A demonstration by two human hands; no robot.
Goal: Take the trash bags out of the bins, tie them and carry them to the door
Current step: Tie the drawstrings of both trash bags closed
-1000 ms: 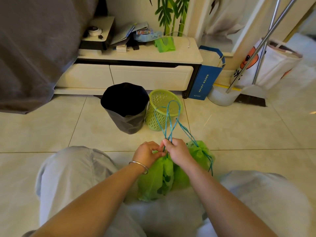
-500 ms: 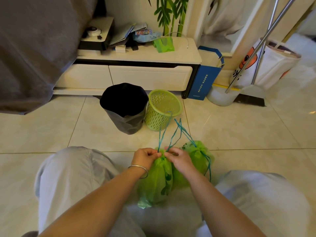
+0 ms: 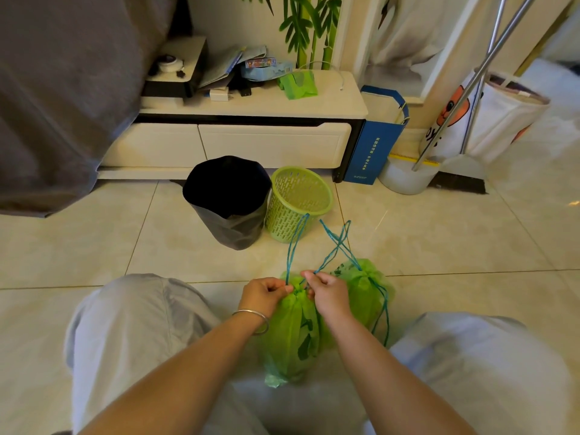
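Observation:
Two green trash bags lie on the floor between my knees. The near green bag (image 3: 293,337) has its neck gathered under my fingers. My left hand (image 3: 266,296) pinches one blue drawstring (image 3: 294,246) at the neck, and my right hand (image 3: 328,293) pinches the other strand. The strands rise and cross above the bag. A second green bag (image 3: 365,290) sits just right of it, cinched, with its blue string hanging down its side. Beyond stand a bin lined with a black bag (image 3: 227,199) and a bare green mesh bin (image 3: 296,202).
A white low cabinet (image 3: 251,133) with clutter runs along the wall behind the bins. A grey cover (image 3: 62,89) hangs at the left. A blue paper bag (image 3: 375,146), a white bucket (image 3: 405,177) with metal poles and a white laundry bag (image 3: 489,117) stand at the right.
My hands have dropped lower onto the neck of the near bag. The blue loops that stood tall over the bins a second ago are pulled shorter and spread apart.

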